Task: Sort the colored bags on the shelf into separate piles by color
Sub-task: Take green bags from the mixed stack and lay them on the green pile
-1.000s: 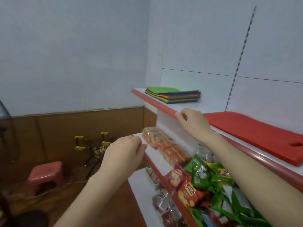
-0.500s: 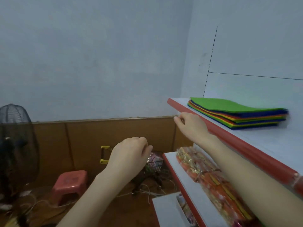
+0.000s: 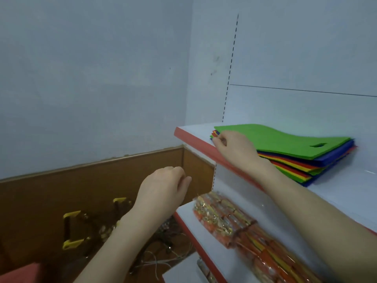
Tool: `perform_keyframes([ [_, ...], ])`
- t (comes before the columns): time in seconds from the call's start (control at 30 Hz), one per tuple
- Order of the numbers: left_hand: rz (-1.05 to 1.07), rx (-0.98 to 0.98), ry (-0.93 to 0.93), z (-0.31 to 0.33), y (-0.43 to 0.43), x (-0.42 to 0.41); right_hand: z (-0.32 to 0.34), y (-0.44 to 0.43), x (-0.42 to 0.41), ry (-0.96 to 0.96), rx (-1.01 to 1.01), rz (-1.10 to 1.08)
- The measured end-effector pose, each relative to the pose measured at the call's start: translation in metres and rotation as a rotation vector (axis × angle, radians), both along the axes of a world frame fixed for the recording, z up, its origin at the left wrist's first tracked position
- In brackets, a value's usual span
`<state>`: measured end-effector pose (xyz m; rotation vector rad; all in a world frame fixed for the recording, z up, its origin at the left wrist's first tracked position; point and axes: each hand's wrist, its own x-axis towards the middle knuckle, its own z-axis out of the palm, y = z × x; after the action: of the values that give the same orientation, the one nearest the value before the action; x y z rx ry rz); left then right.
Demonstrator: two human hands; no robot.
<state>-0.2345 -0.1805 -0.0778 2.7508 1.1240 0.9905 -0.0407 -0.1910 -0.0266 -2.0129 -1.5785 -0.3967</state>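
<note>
— Left hand [image 3: 163,193] hung in the air in front of the lower shelf [image 3: 187,213], fingers loosely curled, holding nothing. Had it shifted?

— Hardly. It stayed much as it was half a second before, clear of both shelves and of the snack packs [image 3: 234,221] lying along the lower one.

— And the right hand [image 3: 234,152]?

— That one changed. Earlier its fingers sat on the red lip [image 3: 193,141] of the upper shelf [image 3: 346,193], short of the bags. Now it had crossed the lip, and its curled fingertips were at the near left corner of the stack of bags [image 3: 306,160]. Whether it had pinched a bag or only touched the layers, I could not tell.

— How much room was there around the stack?

— It lay toward the left end of the upper shelf. A bare white strip ran between it and the red lip, widening toward the right, where more bare shelf lay open. A short bare stretch separated it from the shelf's left end. Its far side lay close to the white back panel [image 3: 306,111], right of the slotted upright [image 3: 230,68].

— What did the bags look like?

— Flat and stacked. A green bag [image 3: 275,139] lay on top, with a cut-out handle [image 3: 318,145] near its right end. Below it, blue, red, yellow, orange and green edges showed in steps along the near side.
</note>
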Motion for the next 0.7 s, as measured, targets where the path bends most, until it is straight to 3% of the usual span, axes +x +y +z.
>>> perform_keyframes([
  [0.4, -0.477, 0.128, 0.026, 0.028, 0.112, 0.094, 0.030, -0.010, 0.061, 0.035, 0.111, -0.512],
  [0.7, -0.450, 0.164, 0.076, 0.051, 0.148, 0.176, 0.051, -0.060, 0.144, 0.050, 0.086, -0.893],
])
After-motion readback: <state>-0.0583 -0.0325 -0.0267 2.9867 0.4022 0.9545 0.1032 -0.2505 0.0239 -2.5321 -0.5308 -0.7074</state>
